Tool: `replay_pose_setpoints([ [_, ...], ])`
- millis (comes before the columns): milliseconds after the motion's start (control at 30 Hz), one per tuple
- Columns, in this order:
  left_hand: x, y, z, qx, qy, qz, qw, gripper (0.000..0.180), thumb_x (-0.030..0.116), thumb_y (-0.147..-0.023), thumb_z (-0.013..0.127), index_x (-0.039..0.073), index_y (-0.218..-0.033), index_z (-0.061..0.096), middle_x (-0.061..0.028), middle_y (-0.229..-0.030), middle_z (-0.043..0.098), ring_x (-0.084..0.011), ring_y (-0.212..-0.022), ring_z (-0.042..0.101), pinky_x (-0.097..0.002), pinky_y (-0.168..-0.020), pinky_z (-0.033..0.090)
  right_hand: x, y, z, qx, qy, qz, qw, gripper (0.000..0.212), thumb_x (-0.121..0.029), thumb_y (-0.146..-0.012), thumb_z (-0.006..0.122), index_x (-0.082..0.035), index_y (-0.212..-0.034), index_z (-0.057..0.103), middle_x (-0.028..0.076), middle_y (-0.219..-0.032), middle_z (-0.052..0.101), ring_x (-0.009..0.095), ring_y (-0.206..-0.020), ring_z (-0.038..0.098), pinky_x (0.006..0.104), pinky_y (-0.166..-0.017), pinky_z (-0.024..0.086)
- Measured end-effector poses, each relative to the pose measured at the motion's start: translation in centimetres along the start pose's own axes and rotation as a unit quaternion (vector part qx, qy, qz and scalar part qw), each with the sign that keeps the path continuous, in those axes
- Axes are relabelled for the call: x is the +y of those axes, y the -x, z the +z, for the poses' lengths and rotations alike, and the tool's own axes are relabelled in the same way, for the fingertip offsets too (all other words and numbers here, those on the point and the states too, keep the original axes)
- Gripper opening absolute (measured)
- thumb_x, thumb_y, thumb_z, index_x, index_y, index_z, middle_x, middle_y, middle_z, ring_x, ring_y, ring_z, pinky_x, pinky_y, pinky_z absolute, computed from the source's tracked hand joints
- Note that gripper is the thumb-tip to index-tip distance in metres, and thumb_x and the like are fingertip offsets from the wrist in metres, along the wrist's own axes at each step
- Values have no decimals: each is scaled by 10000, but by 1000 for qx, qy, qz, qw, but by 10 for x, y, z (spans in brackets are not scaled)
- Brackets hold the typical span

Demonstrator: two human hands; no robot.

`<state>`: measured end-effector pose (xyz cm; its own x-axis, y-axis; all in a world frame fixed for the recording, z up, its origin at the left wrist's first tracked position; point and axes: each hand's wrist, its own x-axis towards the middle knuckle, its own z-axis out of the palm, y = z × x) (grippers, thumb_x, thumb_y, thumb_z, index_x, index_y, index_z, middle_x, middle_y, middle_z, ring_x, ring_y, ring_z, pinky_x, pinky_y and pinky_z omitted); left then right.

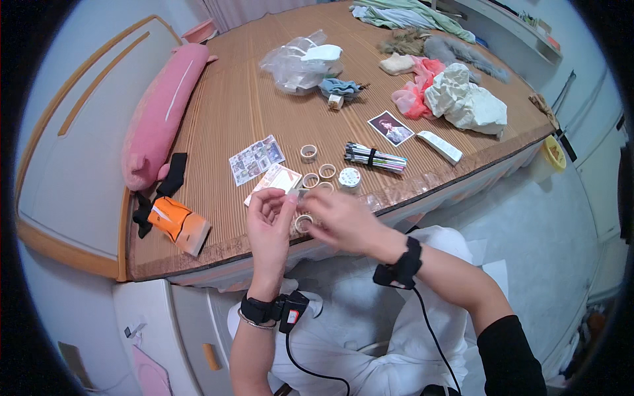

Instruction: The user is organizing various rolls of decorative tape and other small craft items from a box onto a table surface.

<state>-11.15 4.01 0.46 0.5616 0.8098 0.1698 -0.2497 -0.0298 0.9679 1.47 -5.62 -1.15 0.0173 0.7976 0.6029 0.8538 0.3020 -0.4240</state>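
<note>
My left hand (269,216) is held up at the near edge of the bed, thumb and fingers pinched together on something small and pale that I cannot make out. Close against its fingertips is my right hand (345,216), whose fingers are smeared by motion. Just beyond both hands lie several tape rolls, among them one tape roll (308,154) set farther back. Another tape roll (304,224) sits below the fingers. A white-topped round stack (349,177) stands to the right. Partly behind my left hand is a pale notepad (276,181), with a sticker sheet (257,160) beyond it.
A banded bundle of pens (375,158), a photo card (390,128) and a white box (440,147) lie to the right. An orange packet (179,224) and a long pink plush (164,115) are at left. Farther back are a plastic bag (297,64) and crumpled cloths (465,102).
</note>
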Motion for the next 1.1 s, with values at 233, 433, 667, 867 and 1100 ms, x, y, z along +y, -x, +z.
replay_pose_setpoints([
  [233,7,4,3,-28,-46,9,999,98,70,-903,630,33,-977,576,-2,-928,594,-67,-857,558,-212,-786,456,38,14,-56,131,37,190,972,310,-204,-822,684,-37,-1074,611,136,-1026,570,305,-994,568,391,-850,465],
  [433,5,5,2,-44,-47,3,998,122,59,-889,649,34,-982,575,-6,-932,602,-64,-857,567,-206,-766,460,39,25,-46,22,51,146,988,450,-230,-801,713,-96,-1198,550,149,-1215,484,329,-1138,505,407,-936,447],
  [667,-2,4,8,-61,-48,-9,997,136,61,-881,663,41,-977,569,-4,-927,597,-61,-842,559,-201,-719,467,48,29,-33,-38,5,174,984,518,-142,-776,720,-118,-1238,486,157,-1225,461,371,-1141,500,428,-953,440],
  [867,-2,4,5,-66,-49,-15,996,130,63,-884,661,38,-973,569,-2,-924,595,-60,-842,560,-199,-712,465,53,32,-31,-41,-9,172,984,463,-97,-814,675,-133,-1235,488,167,-1145,492,382,-1051,541,422,-892,468],
  [1100,0,5,5,-64,-48,-15,997,122,59,-890,654,32,-975,572,-8,-923,603,-63,-844,572,-200,-716,467,52,35,-30,-37,4,184,982,426,-139,-855,649,-138,-1246,479,163,-1106,496,388,-979,571,415,-827,496],
])
